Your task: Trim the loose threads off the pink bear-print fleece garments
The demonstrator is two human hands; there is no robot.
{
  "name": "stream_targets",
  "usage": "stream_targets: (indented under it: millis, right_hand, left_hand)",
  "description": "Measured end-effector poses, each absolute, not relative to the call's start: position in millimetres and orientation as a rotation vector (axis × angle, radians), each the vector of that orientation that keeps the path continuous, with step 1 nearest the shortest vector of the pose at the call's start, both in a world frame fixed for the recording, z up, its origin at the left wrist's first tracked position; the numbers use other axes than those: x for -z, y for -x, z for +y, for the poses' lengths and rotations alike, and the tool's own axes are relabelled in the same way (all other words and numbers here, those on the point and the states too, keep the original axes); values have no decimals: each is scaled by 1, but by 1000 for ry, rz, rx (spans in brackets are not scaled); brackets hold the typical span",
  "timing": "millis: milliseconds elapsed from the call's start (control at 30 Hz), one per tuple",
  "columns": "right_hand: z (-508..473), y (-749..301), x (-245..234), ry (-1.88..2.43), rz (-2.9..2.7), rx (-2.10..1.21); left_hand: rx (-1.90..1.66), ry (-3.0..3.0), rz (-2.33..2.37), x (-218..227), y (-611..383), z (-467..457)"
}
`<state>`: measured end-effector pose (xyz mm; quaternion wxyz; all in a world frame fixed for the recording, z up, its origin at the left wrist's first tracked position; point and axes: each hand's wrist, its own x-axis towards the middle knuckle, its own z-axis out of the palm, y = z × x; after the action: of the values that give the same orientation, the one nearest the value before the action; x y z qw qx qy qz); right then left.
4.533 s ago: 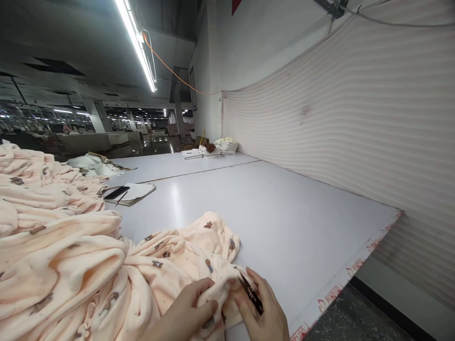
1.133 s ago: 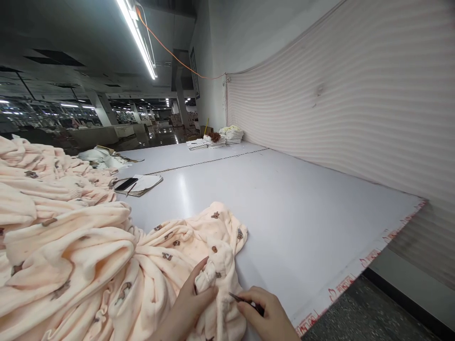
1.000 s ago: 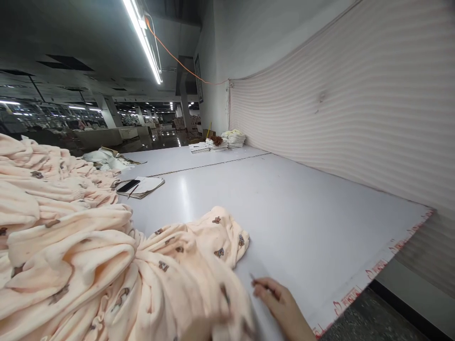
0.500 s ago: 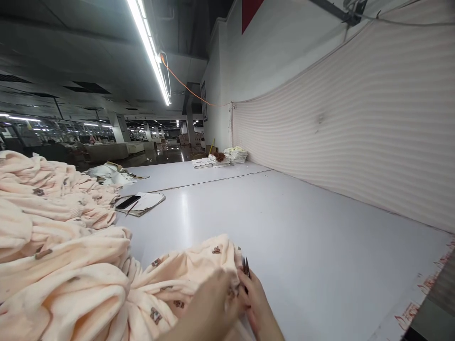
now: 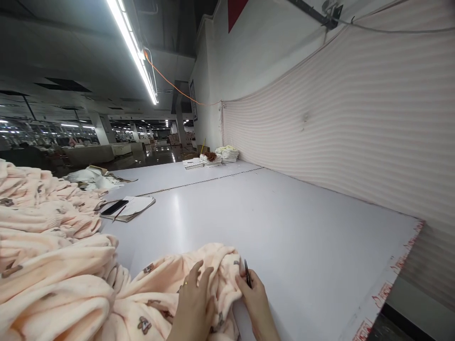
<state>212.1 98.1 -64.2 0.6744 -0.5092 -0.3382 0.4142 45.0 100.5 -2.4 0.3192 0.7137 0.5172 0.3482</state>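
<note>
A peach fleece garment (image 5: 167, 284) printed with small brown bears lies bunched at the near edge of a white cutting table (image 5: 284, 222). My left hand (image 5: 194, 303) presses flat on its folds, fingers spread. My right hand (image 5: 256, 303) is closed round small dark thread snips (image 5: 246, 273), blades pointing up beside the garment's edge. A large heap of the same peach garments (image 5: 46, 246) fills the left side.
A black phone and a pen lie on papers (image 5: 126, 207) further back on the left. Stacks of folded cloth (image 5: 216, 156) sit at the far end. A striped fabric sheet (image 5: 355, 132) hangs along the right wall. The table's right edge (image 5: 398, 265) drops to the floor.
Both hands have shifted over the garment, turning and regathering it. My left hand went from pinching a fold to lying flat on it; the snips now point upward at the cloth's edge.
</note>
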Motion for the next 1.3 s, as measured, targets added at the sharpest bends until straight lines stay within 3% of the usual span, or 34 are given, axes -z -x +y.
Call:
stream_targets:
  millis: [167,367,633,933,1300]
  right_hand:
    - [72,-177,62,961,-767,-1099]
    - [61,-184,60,1040,-905,-982]
    - [58,-189,15,1040,-1190,-782]
    - [46,-185,22,1048,-1003,-867]
    - [23,-191,10,1316,-1455,-478]
  left_hand:
    - [-967,-1730,1279,-10,-60,86]
    - [-870,-1636,1254,-20,-50,83]
    - [-850,-1543,1107,-27,-50,78]
    - [-675,-577,714,-53,-51,64]
    - [-638,-703,842,-44,-48,63]
